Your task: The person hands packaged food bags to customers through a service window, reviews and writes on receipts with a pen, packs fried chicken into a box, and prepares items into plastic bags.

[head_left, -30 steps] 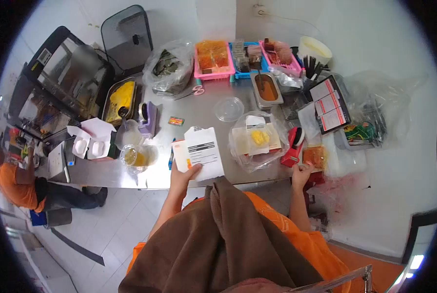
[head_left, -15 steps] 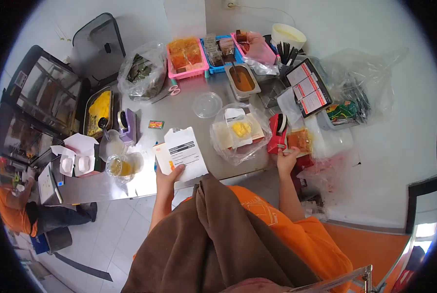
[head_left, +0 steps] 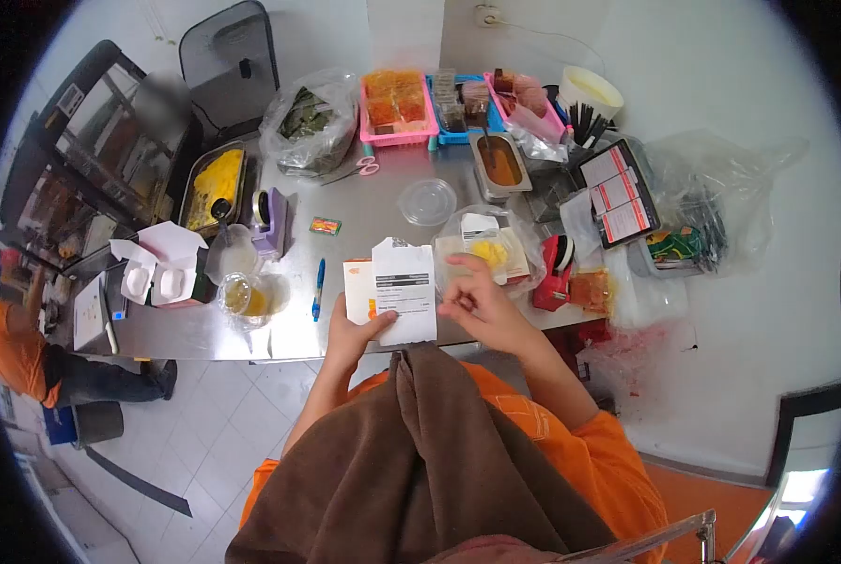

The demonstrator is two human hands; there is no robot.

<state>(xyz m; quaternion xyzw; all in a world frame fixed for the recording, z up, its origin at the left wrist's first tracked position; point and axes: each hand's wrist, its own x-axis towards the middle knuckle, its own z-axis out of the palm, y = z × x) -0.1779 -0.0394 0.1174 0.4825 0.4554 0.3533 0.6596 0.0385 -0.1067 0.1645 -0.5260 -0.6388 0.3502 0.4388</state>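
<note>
My left hand (head_left: 347, 338) pinches printed slip (head_left: 406, 293) and card (head_left: 358, 284) — right hand (head_left: 489, 310) half-curled beside them, any hold unclear.

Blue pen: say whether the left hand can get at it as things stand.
Probably not freely: the left hand is holding a printed slip, though the blue pen lies uncovered close by.

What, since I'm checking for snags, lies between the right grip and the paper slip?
Nothing visible. The right grip is beside the paper slip, though whether they touch is unclear. The bagged yellow food lies beyond the grip, not between.
</note>
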